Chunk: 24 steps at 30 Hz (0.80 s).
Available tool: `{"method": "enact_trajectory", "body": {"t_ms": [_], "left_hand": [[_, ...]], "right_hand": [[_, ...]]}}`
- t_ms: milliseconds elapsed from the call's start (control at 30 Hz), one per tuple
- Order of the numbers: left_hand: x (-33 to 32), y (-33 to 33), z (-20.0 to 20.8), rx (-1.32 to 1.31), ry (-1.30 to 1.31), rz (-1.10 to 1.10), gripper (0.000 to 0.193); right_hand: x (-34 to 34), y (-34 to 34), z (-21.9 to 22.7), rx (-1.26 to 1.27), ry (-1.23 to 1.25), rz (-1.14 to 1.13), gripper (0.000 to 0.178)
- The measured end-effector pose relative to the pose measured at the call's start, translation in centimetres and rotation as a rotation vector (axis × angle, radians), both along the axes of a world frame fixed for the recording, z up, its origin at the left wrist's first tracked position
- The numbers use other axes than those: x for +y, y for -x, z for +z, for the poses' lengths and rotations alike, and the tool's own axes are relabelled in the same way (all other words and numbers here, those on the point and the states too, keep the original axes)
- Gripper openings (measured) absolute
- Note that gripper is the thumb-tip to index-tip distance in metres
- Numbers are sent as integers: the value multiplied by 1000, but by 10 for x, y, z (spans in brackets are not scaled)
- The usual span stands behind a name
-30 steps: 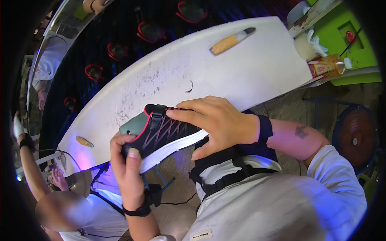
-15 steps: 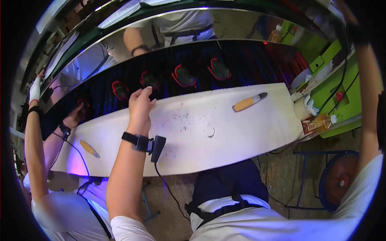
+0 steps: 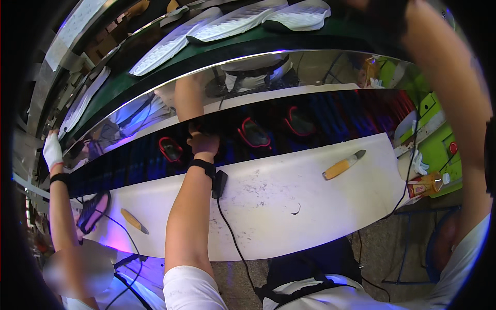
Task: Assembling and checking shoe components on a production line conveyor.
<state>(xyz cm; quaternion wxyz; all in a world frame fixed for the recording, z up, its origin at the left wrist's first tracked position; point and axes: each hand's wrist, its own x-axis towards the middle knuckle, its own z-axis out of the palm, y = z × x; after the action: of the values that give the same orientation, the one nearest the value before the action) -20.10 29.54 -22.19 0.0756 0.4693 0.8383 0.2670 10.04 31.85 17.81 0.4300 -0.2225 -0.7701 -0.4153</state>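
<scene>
My left hand reaches into the dark, red-lit channel beyond the white worktop, its fingers curled down where a shoe lay. Most of what is under it is hidden. Three black shoes with glowing red rims show in the channel: one shoe left of the hand, another shoe to its right, and a farther shoe. My right hand is raised at the top right edge, blurred and mostly cut off, close to the white shoe soles on the green belt; its fingers cannot be made out.
Two tan-handled tools lie on the worktop. A shiny panel separates channel and belt. A drink bottle stands at right; a fan is below. At left a co-worker's gloved hand touches the belt's edge, near a shoe.
My left hand has gone down into the channel, over the second shoe. My right arm has swung up toward the belt. The view has tilted up, bringing the soles in. The co-worker's shoe is out on the worktop.
</scene>
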Motion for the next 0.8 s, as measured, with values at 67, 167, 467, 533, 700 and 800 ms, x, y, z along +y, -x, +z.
{"method": "enact_trajectory", "body": {"t_ms": [67,167,467,533,700,800], "left_hand": [[-15,9,27,-418,-93,19,72],[-72,16,72,-1218,-312,-92,52],[-226,-37,76,-524,-109,-563,23],[-240,-56,69,-217,-287,-546,23],[-318,-111,76,181,-375,-871,64],[-328,-142,79,408,-82,-1057,88]], "right_hand": [[-8,60,-51,-368,-19,314,29],[-14,72,-94,-51,795,124,40],[-78,63,-87,343,416,457,15],[-119,34,-99,410,498,796,12],[-235,-65,-145,311,637,1022,9],[-289,-84,-182,662,817,995,22]]}}
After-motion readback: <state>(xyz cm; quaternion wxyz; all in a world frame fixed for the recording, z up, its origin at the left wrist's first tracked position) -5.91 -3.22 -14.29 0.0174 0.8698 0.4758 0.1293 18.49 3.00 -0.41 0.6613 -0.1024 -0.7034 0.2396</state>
